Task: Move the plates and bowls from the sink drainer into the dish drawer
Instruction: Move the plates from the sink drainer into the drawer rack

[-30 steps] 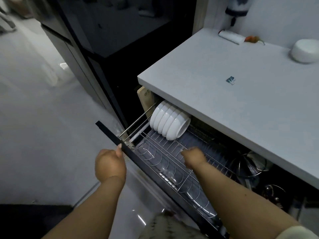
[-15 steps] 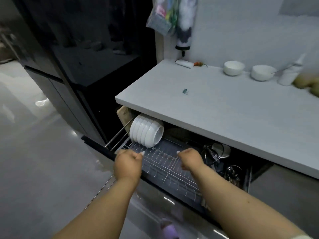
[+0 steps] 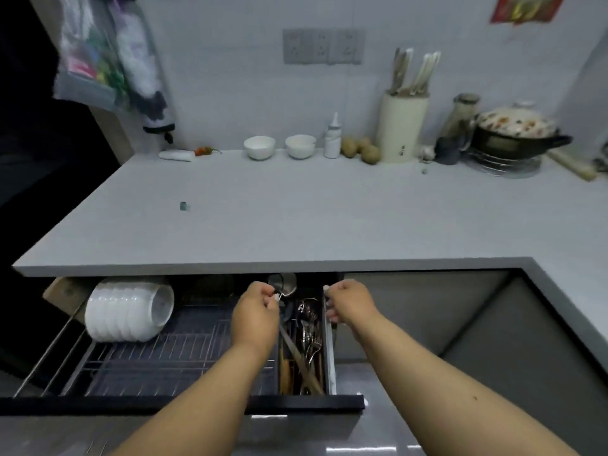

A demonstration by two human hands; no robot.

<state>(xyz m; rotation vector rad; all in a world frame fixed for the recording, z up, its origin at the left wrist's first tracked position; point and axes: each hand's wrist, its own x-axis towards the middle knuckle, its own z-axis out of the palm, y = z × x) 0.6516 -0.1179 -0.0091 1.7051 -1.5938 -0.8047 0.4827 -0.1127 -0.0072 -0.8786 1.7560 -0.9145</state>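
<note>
Beneath the pale grey desk [image 3: 296, 218] the dish drawer [image 3: 184, 401] stands pulled out: a row of white bowls [image 3: 126, 312] lies on its side at the left end of the wire rack [image 3: 171, 353], and the narrow compartment [image 3: 304, 350] at the right end holds spoons, ladles and wooden-handled utensils. Over that compartment the left hand [image 3: 256, 315] has its grip curled together near a metal ladle, though I cannot tell whether it holds anything, while the right hand [image 3: 350, 304] grips the drawer's right side wall. Along the wall at the back stand two small white bowls [image 3: 279, 147], a squeeze bottle, potatoes, a knife block [image 3: 402, 126] full of knives and a lidded pot [image 3: 516, 133].
</note>
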